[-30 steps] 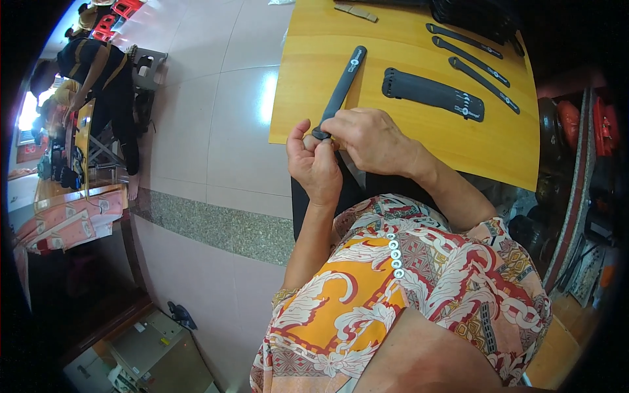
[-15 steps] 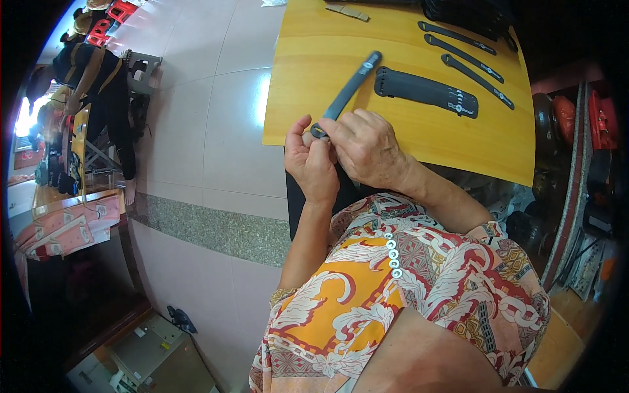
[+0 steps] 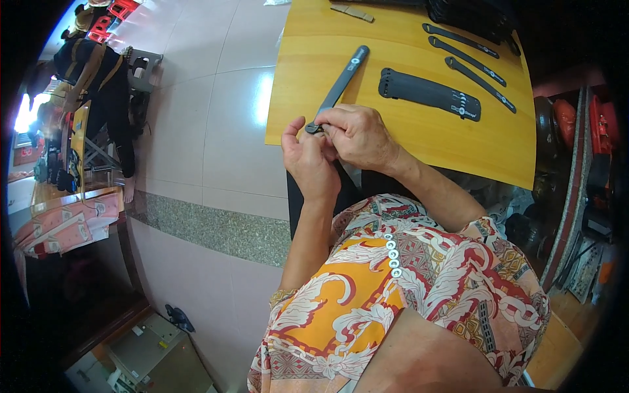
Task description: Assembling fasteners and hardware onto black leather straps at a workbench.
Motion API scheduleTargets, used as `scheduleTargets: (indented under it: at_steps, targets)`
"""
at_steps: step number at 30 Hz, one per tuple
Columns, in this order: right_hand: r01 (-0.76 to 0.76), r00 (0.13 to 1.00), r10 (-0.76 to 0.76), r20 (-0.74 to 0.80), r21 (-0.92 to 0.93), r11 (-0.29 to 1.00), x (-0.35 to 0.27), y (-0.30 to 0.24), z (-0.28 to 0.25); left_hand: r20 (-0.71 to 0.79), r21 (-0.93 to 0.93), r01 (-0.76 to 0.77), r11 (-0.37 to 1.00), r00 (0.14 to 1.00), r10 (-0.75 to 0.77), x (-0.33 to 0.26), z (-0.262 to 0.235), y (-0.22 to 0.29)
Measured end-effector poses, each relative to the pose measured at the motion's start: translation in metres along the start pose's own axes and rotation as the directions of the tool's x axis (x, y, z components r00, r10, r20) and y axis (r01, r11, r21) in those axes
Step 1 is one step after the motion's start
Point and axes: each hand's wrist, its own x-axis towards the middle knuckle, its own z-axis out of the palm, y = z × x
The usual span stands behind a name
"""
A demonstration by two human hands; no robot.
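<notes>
Over the near left edge of the yellow table, a dark grey flat strap [image 3: 343, 76] slants away from my hands, its rounded far end marked in white. My left hand [image 3: 311, 165] has its fingers closed at the strap's near end, where a small slotted head shows. From the right, my right hand [image 3: 362, 139] pinches that same end, its fingertips meeting those of the left. Part of the near end is hidden by my fingers. Beyond my right hand lies a flat stack of similar straps [image 3: 429, 93] on the table.
Several single straps [image 3: 481, 85] lie spread at the table's [image 3: 393, 39] far right, near a dark pile [image 3: 468, 19]. A small brown strip [image 3: 352, 12] rests at the far edge. On the left, another person [image 3: 98, 85] bends over a separate table.
The strap's far end has swung slightly left and away. My right fingers have shifted a little at the near end, now covering more of its slot.
</notes>
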Motion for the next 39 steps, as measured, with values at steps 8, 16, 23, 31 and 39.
scheduleTargets:
  at_steps: [8, 16, 23, 31, 39]
  targets:
    - [-0.115, 0.987, 0.108, 0.119, 0.058, 0.992, 0.003, -0.005, -0.014, 0.264, 0.060, 0.176, 0.983, 0.946, -0.186, 0.008, -0.020, 0.001]
    - [-0.013, 1.000, 0.013, -0.018, 0.049, 0.999, 0.005, -0.005, -0.011, 0.376, -0.017, -0.002, 1.000, 0.927, 0.009, 0.011, -0.018, -0.010]
    - [-0.157, 0.982, 0.177, -0.064, 0.237, 0.959, 0.007, -0.018, -0.007, 0.344, -0.037, -0.127, 0.991, 0.930, 0.132, 0.013, -0.008, -0.007]
    - [-0.265, 0.954, 0.284, -0.098, 0.171, 0.949, 0.012, -0.015, -0.001, 0.360, 0.009, -0.121, 0.993, 0.926, 0.109, 0.006, -0.015, -0.013]
    - [-0.078, 0.985, 0.062, -0.163, -0.093, 0.993, 0.014, -0.007, 0.004, 0.263, 0.000, -0.139, 0.990, 0.955, 0.134, 0.007, -0.017, -0.016]
